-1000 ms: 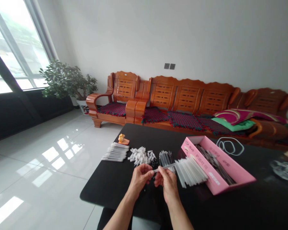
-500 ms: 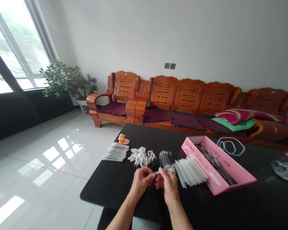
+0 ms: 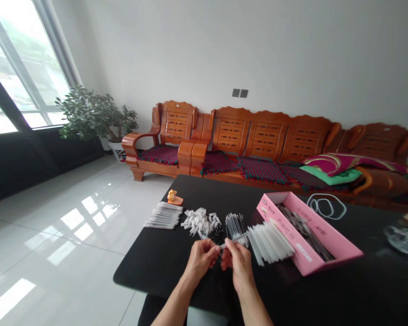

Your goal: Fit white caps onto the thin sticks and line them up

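A slim, pale pen barrel (image 3: 223,246) is held low over the table between my two hands. My left hand (image 3: 202,259) pinches its left end. My right hand (image 3: 237,262) grips it further along with thumb and fingers, and its far end sticks out to the upper right. Just beyond my fingers lie small black pieces (image 3: 216,235), a heap of white pen caps (image 3: 199,221) and a bundle of thin refills (image 3: 235,225). Translucent pen barrels (image 3: 271,243) lie in a row right of my right hand. What my curled lower fingers touch is hidden.
A pink box (image 3: 304,257) with dark strips inside stands on the black table (image 3: 149,267). Finished-looking pens (image 3: 163,215) lie at the left, near a small orange figurine (image 3: 172,196). White loops (image 3: 326,207) lie behind the box. A wooden sofa (image 3: 231,131) stands beyond.
Both hands stay almost in place on the pen barrel. The view has shifted very slightly; nothing else visibly differs.
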`<state>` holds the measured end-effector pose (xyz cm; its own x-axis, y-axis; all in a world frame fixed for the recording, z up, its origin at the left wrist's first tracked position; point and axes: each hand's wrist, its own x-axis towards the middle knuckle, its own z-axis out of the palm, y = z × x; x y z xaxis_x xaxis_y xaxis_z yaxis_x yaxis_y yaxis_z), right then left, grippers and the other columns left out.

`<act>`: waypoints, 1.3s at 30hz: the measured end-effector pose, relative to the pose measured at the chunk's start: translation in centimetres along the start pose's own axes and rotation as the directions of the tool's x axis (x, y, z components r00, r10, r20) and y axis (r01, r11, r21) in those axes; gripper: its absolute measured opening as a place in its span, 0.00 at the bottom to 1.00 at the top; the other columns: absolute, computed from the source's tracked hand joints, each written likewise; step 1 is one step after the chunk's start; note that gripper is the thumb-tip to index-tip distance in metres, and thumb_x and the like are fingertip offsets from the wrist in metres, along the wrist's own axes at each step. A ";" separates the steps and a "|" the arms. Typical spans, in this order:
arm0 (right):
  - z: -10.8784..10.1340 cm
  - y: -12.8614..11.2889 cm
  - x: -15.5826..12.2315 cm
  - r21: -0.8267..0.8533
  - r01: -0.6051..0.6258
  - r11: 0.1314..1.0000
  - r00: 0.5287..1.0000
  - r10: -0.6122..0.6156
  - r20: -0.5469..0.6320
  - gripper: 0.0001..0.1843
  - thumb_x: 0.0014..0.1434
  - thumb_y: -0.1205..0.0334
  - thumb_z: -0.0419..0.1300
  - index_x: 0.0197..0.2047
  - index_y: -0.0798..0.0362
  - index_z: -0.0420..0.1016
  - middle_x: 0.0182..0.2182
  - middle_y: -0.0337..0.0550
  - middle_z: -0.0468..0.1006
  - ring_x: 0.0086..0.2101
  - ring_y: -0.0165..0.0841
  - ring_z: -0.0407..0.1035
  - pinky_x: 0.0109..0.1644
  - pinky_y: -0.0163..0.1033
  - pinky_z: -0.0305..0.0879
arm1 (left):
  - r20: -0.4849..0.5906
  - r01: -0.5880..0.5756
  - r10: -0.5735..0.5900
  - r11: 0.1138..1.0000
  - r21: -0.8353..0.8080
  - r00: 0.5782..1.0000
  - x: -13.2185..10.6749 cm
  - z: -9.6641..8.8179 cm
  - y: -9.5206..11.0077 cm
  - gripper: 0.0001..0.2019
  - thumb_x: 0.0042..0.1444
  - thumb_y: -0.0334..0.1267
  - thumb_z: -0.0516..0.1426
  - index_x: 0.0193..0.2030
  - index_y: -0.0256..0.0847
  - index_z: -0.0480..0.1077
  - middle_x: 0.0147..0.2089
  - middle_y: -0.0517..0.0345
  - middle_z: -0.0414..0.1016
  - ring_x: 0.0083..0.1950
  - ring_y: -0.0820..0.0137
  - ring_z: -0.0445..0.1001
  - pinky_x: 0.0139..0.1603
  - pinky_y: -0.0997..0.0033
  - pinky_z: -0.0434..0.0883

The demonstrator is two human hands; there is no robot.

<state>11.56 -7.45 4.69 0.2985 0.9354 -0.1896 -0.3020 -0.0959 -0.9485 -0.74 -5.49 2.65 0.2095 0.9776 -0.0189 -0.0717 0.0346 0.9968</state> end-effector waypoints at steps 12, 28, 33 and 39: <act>-0.2 0.1 0.1 0.025 -0.032 0.999 0.999 0.032 -0.001 0.22 0.45 0.44 0.68 0.22 0.55 0.68 0.12 0.35 0.69 0.10 0.27 0.60 0.11 0.30 0.55 | -0.031 -0.134 0.149 0.949 0.286 0.988 -0.9 0.1 1.0 0.13 0.52 0.45 0.60 0.25 0.37 0.71 0.21 0.60 0.68 0.23 0.74 0.64 0.23 0.78 0.57; -4.4 2.3 1.7 -0.085 -0.043 0.995 0.997 0.038 -0.062 0.23 0.45 0.43 0.67 0.21 0.54 0.66 0.10 0.33 0.65 0.09 0.24 0.55 0.10 0.29 0.47 | -0.339 0.070 0.084 0.906 0.418 0.937 1.1 -7.1 -1.0 0.09 0.52 0.39 0.56 0.34 0.39 0.76 0.22 0.60 0.72 0.23 0.71 0.71 0.25 0.76 0.64; -4.4 2.5 1.6 -0.079 -0.049 0.996 0.998 0.046 -0.040 0.23 0.48 0.43 0.65 0.21 0.54 0.66 0.10 0.34 0.66 0.10 0.25 0.56 0.11 0.29 0.47 | -0.452 0.160 0.179 0.771 0.616 0.874 1.7 -10.0 -1.5 0.07 0.54 0.35 0.56 0.32 0.40 0.76 0.28 0.57 0.77 0.31 0.69 0.74 0.33 0.74 0.64; -4.1 2.5 1.4 -0.094 -0.044 0.995 0.999 0.042 -0.019 0.23 0.48 0.44 0.66 0.20 0.53 0.65 0.10 0.34 0.65 0.09 0.25 0.56 0.11 0.29 0.48 | -0.340 0.123 0.224 0.644 0.755 0.913 3.0 -8.3 -1.0 0.07 0.56 0.33 0.56 0.36 0.42 0.77 0.37 0.55 0.77 0.38 0.68 0.74 0.40 0.74 0.63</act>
<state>14.95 -7.74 1.04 0.3026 0.9239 -0.2341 -0.2281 -0.1682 -0.9590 -8.12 -0.89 0.93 -0.1562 0.9713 0.1794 0.7159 -0.0139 0.6981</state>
